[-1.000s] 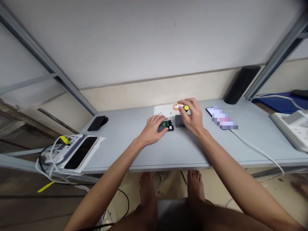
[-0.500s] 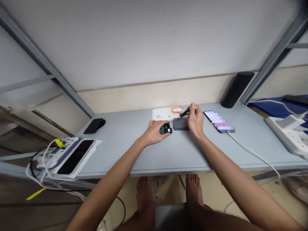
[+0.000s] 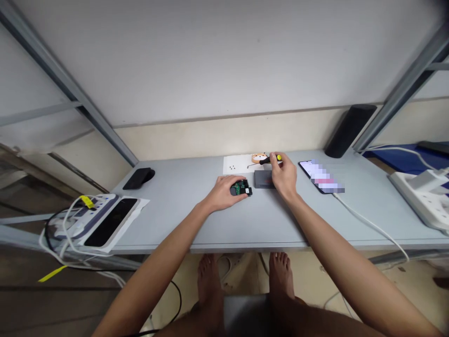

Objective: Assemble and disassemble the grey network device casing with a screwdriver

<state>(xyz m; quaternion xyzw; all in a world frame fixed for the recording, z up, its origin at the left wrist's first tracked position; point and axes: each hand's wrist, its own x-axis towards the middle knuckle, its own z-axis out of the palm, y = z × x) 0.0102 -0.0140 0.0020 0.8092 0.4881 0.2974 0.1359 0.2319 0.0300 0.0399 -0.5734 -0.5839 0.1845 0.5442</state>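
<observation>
My left hand (image 3: 224, 193) is closed around a small green circuit board (image 3: 240, 188) with black parts, low over the desk. Between the thumb and fingers of my right hand (image 3: 285, 177) is a screwdriver (image 3: 265, 160) with a black and yellow handle. Its tip points left, over a white sheet of paper (image 3: 242, 164), at a tiny dark screw (image 3: 248, 167). Several more tiny screws (image 3: 232, 167) lie on the paper. A dark grey box (image 3: 263, 179) rests between my hands, its right end hidden by my right hand. Behind it sits a small orange and white case (image 3: 258, 157).
A lit phone (image 3: 317, 177) with a white cable lies right of my hands. The black cylinder (image 3: 351, 131) stands at the back right. Power strips (image 3: 419, 196) occupy the right end. At left are a dark phone (image 3: 111, 222), a black object (image 3: 138, 178) and tangled cables.
My right hand has moved the screwdriver's tip away from the circuit board, back over the white paper. My left hand still holds the board. The view has shifted slightly.
</observation>
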